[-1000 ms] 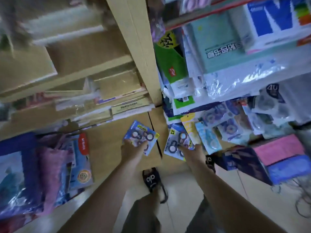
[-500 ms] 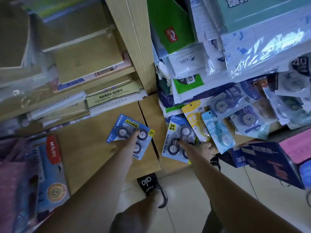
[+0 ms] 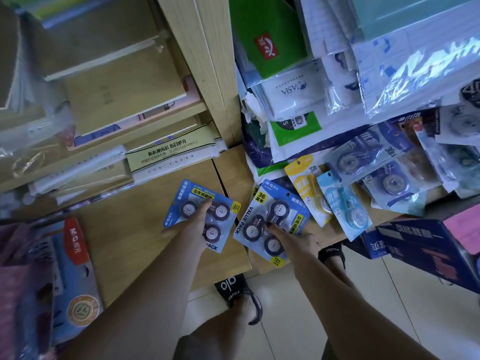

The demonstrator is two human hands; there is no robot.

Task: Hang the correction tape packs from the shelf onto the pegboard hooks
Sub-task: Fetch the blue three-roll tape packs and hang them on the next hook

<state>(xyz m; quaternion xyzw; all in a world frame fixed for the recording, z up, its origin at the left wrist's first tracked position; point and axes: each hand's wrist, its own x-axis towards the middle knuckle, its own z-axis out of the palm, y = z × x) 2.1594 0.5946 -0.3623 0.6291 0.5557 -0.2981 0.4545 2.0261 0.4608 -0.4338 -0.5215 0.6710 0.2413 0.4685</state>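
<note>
My left hand [image 3: 193, 224] grips a blue card pack of three black correction tapes [image 3: 220, 211] in front of the wooden shelf front. My right hand [image 3: 293, 236] holds a second blue "VALUE PACK" of three tapes [image 3: 262, 216], thumb across its face, at the edge of the right-hand shelf. More correction tape packs lie on that shelf: a yellow one [image 3: 307, 185], a light blue one [image 3: 342, 203] and several dark blue ones [image 3: 368, 157]. No pegboard or hooks are in view.
A wooden upright [image 3: 205, 63] splits the shelving. Stacked notebooks [image 3: 117, 100] fill the left shelves; wrapped paper and bags [image 3: 415, 61] fill the right. A dark blue carton [image 3: 428, 248] juts out at lower right. My sandalled feet [image 3: 239, 294] stand on tiled floor.
Both packs have come slightly closer to me and sit larger in view. The view has tilted down, showing more of the lower shelf. Each hand keeps its pack.
</note>
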